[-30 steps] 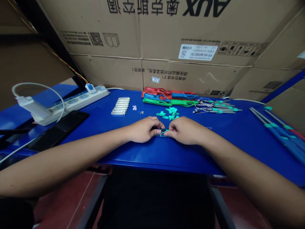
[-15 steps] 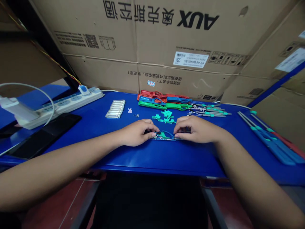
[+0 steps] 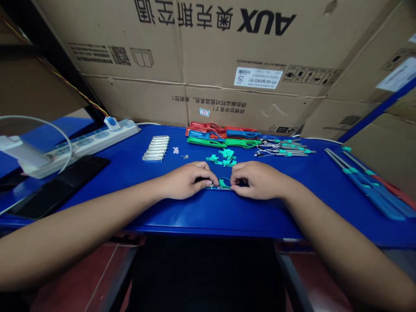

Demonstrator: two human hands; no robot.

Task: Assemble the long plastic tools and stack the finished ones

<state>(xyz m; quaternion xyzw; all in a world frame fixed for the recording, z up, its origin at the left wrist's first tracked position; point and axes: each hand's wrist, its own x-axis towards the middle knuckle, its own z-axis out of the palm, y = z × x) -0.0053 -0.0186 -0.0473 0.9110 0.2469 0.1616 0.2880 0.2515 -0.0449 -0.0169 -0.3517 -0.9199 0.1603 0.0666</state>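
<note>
A blue handle shell (image 3: 224, 178) with a green piece and thin wires in it lies near the table's front, between my hands. My left hand (image 3: 190, 180) is closed on its left end, thumb and fingers pinching there. At its right end, my right hand (image 3: 251, 180) has its fingertips pressed together at the wires; what they hold is too small to make out. Several small green parts (image 3: 227, 157) lie just behind the hands. Farther back sit red, blue and green shells (image 3: 224, 134).
Silvery tubes (image 3: 156, 148) lie in a row at the back left, near a white power strip (image 3: 87, 145) and a black object (image 3: 61, 186). Wired metal rods (image 3: 287, 149) are at the back right. Long blue tools (image 3: 373, 186) lie far right. A cardboard wall (image 3: 211, 52) stands behind.
My right hand has moved slightly left along the shell, and its fingers have curled in more. My left hand stays at the left end. The view has shifted a little.
</note>
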